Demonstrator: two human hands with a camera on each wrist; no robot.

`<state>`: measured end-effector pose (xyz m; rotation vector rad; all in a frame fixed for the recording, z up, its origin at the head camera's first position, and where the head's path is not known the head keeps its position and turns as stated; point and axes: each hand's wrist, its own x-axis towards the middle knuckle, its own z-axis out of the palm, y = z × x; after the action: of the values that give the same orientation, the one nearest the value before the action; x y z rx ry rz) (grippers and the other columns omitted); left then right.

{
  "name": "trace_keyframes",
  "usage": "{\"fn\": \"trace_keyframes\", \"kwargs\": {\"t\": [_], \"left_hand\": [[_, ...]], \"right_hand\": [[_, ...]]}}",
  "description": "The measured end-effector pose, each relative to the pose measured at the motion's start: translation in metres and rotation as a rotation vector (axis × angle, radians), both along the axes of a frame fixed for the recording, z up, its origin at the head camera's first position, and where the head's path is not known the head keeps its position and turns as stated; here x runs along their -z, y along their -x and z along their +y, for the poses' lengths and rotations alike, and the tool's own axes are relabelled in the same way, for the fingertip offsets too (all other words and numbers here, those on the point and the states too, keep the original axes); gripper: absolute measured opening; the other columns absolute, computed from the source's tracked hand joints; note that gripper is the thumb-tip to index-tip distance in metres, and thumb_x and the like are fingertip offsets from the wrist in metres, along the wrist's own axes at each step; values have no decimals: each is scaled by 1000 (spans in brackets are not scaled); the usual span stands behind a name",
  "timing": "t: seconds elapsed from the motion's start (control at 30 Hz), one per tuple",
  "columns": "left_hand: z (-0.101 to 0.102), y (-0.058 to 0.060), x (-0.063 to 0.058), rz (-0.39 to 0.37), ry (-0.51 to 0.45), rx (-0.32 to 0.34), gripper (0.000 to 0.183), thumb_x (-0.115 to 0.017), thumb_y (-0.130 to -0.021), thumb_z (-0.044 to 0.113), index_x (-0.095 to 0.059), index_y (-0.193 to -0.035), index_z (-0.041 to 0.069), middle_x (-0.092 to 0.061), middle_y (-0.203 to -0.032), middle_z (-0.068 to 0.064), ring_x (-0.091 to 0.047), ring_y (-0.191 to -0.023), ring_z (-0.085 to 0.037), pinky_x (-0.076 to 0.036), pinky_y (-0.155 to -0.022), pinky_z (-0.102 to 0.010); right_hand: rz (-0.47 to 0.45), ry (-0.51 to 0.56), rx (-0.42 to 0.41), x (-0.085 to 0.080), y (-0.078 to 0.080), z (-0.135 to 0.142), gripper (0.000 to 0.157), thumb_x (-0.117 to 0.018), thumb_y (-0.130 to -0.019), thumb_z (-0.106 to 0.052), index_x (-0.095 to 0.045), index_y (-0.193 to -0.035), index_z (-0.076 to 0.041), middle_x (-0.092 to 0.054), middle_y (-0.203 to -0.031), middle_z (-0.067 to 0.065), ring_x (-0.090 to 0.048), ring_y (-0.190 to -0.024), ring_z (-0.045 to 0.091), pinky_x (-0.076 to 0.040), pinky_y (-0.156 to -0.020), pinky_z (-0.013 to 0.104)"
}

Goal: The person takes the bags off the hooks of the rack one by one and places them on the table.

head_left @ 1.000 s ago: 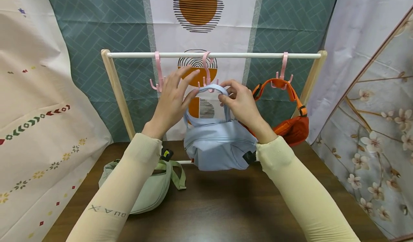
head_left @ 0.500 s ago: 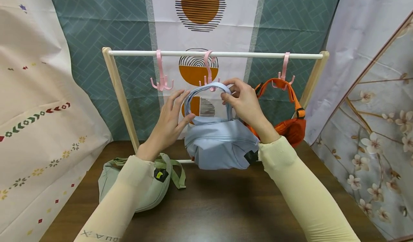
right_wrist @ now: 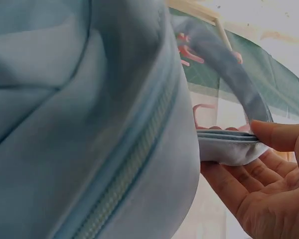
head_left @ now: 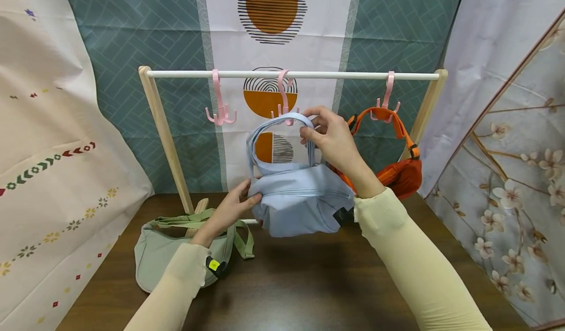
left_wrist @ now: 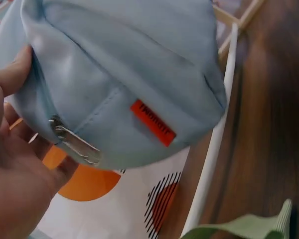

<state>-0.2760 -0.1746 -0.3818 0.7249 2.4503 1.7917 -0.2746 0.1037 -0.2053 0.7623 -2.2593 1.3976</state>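
Note:
A light blue shoulder bag (head_left: 300,198) hangs by its looped strap (head_left: 260,137) at the middle pink hook hanger (head_left: 284,100). My right hand (head_left: 333,137) pinches the strap near its top, thumb over it and fingers beneath, as the right wrist view shows. My left hand (head_left: 231,211) holds the bag's left end, with the thumb (left_wrist: 17,72) on the front and the fingers behind. Beside those fingers dangles a metal zipper pull (left_wrist: 77,144), and a red label (left_wrist: 153,123) is sewn on that end. A zipper (right_wrist: 134,169) runs along the bag.
An orange bag (head_left: 403,174) hangs from the right pink hanger (head_left: 388,93). The left hanger (head_left: 219,108) carries no bag. All three hang on the white rail (head_left: 176,74) of a wooden-legged rack. A green bag (head_left: 154,257) lies on the brown table (head_left: 287,287) at left.
My left hand has come down from beside the top of the strap to the bag's left end and taken hold there. My right hand stays on the strap.

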Motion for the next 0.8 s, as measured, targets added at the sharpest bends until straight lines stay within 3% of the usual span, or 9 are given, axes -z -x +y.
{"fn": "trace_keyframes", "kwargs": {"t": [0.1,0.17,0.4,0.57,0.67,0.8], "left_hand": [[0,0,0,-54,-67,28,50,-61,-107,28,-49,-151,7,-57,-141,-17,-61,-121,-30,-54,-97,-44],[-3,-2,-2,-87,-106,57,48,-61,-107,28,-51,-149,7,-59,-137,-16,-62,-114,-26,-55,-92,-40],[-15,-5,-17,-222,-161,298,69,-62,-104,34,-34,-159,5,-48,-146,-11,-50,-129,-26,-43,-107,-40],[-15,-4,-23,-254,-168,411,79,-62,-104,32,-16,-168,23,-31,-162,-7,-38,-141,-27,-35,-113,-41],[-14,-5,-27,-233,-155,421,79,-62,-105,28,-15,-168,28,-27,-165,-5,-33,-144,-27,-32,-115,-41],[-13,-7,-31,-195,-120,361,75,-65,-103,31,-24,-164,16,-36,-159,-8,-38,-139,-25,-34,-113,-37]], "right_hand": [[-53,12,-19,3,2,2,30,-70,-100,-6,-64,-129,-3,-73,-96,19,-72,-82,30,-51,-70,35],[-123,41,-39,5,6,5,30,-68,-101,-7,-62,-131,-3,-71,-98,19,-72,-83,28,-54,-70,34],[-345,136,-152,17,17,11,35,-63,-104,-6,-55,-138,-2,-68,-98,17,-71,-83,24,-63,-78,45],[-390,119,-190,26,21,9,37,-62,-104,-6,-53,-140,-1,-68,-99,21,-71,-84,28,-62,-80,46],[-403,105,-194,28,22,9,36,-63,-104,-7,-53,-139,-2,-68,-101,25,-72,-83,29,-62,-79,44],[-409,100,-189,30,23,9,37,-63,-105,-9,-53,-139,-3,-69,-101,23,-72,-83,29,-62,-79,43]]}}
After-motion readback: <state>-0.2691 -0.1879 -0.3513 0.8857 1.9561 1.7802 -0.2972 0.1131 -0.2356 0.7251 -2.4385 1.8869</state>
